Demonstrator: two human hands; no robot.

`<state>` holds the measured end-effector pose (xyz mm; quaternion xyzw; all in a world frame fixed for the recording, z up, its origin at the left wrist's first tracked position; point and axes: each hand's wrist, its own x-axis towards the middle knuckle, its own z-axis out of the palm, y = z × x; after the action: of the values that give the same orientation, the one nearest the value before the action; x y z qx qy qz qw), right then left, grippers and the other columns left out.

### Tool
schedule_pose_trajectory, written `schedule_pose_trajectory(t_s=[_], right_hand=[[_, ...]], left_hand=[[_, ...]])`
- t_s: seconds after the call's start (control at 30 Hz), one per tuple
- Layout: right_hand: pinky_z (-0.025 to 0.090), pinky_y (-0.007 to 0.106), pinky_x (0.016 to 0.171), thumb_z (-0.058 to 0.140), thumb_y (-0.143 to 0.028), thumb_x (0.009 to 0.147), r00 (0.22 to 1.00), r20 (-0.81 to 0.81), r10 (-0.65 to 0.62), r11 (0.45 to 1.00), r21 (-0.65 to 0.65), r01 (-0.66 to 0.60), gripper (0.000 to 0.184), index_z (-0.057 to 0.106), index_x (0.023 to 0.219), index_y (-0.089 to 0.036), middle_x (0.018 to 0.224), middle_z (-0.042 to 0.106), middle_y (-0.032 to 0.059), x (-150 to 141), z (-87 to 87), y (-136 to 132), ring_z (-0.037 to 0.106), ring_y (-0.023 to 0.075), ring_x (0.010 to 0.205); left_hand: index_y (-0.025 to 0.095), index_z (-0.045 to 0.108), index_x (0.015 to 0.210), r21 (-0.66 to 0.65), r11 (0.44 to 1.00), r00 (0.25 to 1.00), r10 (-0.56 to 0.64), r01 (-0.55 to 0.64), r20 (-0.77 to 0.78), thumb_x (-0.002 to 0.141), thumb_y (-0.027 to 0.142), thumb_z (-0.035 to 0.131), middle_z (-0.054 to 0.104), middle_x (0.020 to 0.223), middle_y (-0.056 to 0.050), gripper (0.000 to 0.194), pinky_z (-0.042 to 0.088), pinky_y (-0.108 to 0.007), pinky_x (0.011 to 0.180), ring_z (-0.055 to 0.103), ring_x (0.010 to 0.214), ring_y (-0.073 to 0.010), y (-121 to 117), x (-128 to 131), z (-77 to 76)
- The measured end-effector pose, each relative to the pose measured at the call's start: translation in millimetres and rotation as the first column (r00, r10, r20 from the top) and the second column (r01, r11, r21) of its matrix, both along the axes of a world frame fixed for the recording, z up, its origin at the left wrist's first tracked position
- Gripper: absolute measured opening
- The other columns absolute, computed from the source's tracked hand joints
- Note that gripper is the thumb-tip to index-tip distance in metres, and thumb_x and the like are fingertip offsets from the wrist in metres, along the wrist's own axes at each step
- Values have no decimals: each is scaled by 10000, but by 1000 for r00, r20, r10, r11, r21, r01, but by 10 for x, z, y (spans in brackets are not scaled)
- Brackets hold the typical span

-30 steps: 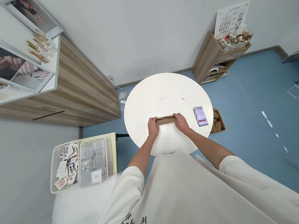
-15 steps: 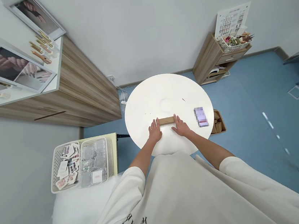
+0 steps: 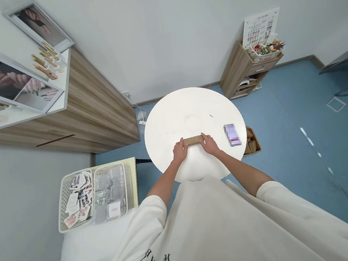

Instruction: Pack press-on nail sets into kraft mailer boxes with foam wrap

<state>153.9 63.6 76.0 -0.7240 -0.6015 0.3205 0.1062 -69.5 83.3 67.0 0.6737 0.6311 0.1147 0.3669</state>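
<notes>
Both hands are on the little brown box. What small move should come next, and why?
I'd probably loosen the left hand and let the right hand take the small box: it looks closed, and a carton holding other brown boxes sits on the right side.

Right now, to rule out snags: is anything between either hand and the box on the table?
Nothing visible: left hand and right hand hold the cardboard box by its ends; the purple item lies farther right.
</notes>
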Motion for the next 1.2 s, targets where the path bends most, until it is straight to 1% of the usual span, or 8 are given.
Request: schedule_pose_trajectory(t_s=[0.2, 0.4, 0.53, 0.67, 0.8, 0.93, 1.07, 1.2], right_hand=[[477, 368, 945, 464, -420, 978, 993, -101, -60, 997, 49, 65, 448, 526, 1385, -242, 1206, 648, 92, 12, 32, -91, 603, 248, 1098], [496, 350, 910, 493, -373, 959, 986, -145, -86, 996, 18, 89, 285, 631, 1176, -247, 1145, 699, 57, -84, -71, -416, 638, 224, 1056], [502, 367, 936, 493, -327, 961, 984, -142, -110, 992, -70, 101, 290, 632, 1200, -242, 1233, 691, 70, -164, -211, -622, 639, 241, 1111], [512, 372, 945, 498, -276, 949, 980, -141, -139, 987, -96, 126, 339, 611, 1268, -266, 1264, 685, 60, -189, -335, -699, 645, 240, 1133], [513, 377, 972, 501, -257, 926, 977, -148, -154, 988, -51, 148, 353, 627, 1255, -248, 1305, 645, 80, -204, -399, -700, 653, 231, 1105], [512, 370, 994, 499, -264, 910, 963, -186, -194, 980, 17, 201, 361, 630, 1243, -219, 1365, 581, 105, -252, -389, -715, 645, 217, 1101], [514, 364, 989, 541, -294, 896, 938, -220, -268, 963, -63, 260, 373, 622, 1256, -239, 1362, 606, 78, -299, -345, -744, 639, 221, 1123], [519, 352, 971, 592, -316, 868, 911, -248, -330, 942, -152, 299, 387, 636, 1247, -249, 1315, 653, 56, -297, -275, -747, 664, 207, 1074]], left_hand=[[222, 443, 1483, 88, 995, 990, -56, 45, 127, 1004, 399, 451, 582, 1342, -145, 511, 419, -434, 1037, 570, 1222, -296, -80, -105, -42], [202, 504, 1398, 71, 997, 983, -54, 43, 173, 984, 300, 469, 570, 1354, -149, 427, 435, -463, 1055, 542, 1269, -291, -469, -258, -227], [189, 465, 1437, -4, 998, 977, -59, 61, 204, 940, 222, 500, 527, 1425, -160, 499, 409, -481, 1115, 507, 1330, -294, -673, -338, -383], [208, 455, 1456, -42, 995, 971, -84, 95, 224, 918, 187, 505, 503, 1470, -138, 540, 375, -482, 1162, 467, 1382, -290, -721, -412, -463], [205, 478, 1431, -45, 993, 968, -95, 108, 234, 892, 177, 528, 462, 1493, -142, 542, 352, -485, 1177, 428, 1415, -296, -692, -479, -467], [207, 474, 1412, -16, 996, 959, -81, 89, 273, 856, 167, 561, 415, 1519, -144, 564, 328, -483, 1187, 381, 1447, -295, -656, -497, -429], [222, 463, 1406, -88, 995, 940, -12, 45, 341, 831, 161, 593, 495, 1466, -132, 593, 416, -447, 1110, 501, 1343, -282, -620, -441, -356], [237, 508, 1352, -183, 983, 934, 72, -7, 350, 834, 174, 615, 585, 1391, -108, 533, 478, -406, 1027, 597, 1225, -262, -598, -363, -255]])
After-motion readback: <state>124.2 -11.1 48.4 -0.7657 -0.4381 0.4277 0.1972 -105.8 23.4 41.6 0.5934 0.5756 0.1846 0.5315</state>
